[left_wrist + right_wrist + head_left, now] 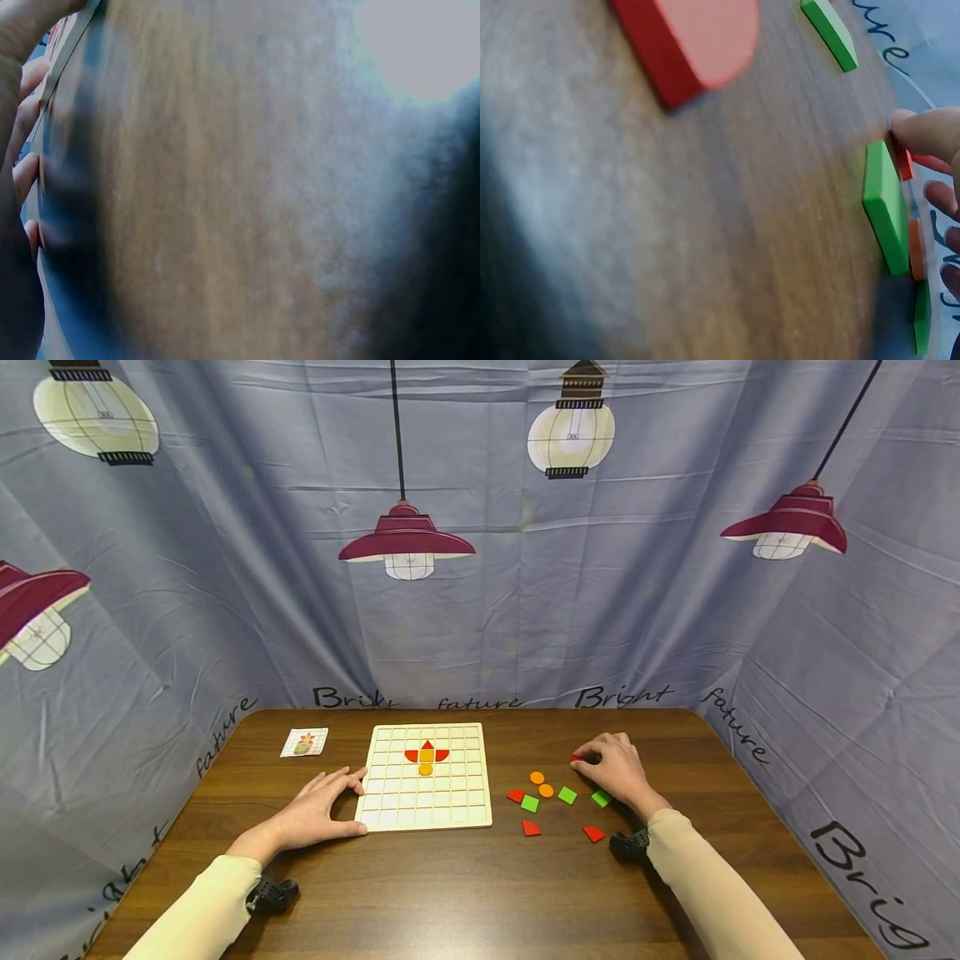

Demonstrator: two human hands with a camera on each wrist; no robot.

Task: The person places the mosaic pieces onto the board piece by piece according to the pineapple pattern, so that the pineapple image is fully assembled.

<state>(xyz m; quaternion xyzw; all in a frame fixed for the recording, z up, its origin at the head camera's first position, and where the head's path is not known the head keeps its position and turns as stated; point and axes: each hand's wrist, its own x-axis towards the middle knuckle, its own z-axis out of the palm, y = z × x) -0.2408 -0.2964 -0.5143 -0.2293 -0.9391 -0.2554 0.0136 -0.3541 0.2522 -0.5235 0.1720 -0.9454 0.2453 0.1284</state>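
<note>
My left hand (322,810) rests at the left side of a cream grid board (457,797), thumb near its lower corner and fingers along its edge. In the left wrist view, the fingers (26,176) reach that edge. On the board lie a red triangle (427,745), two red quarter-circles (442,756), an orange square (427,756) and an orange disc (426,770). My right hand (617,768) pinches a small red piece (576,758) between thumb and fingers; its shape is partly hidden. Below that hand are a green square (601,798) and a red quarter-circle (594,834).
Between board and right hand lie two orange discs (537,777), more green squares (567,796) and red quarter-circles (531,828). A picture card (304,742) lies at the back left of the wooden table (450,893). A printed curtain (480,635) hangs behind and beside the table.
</note>
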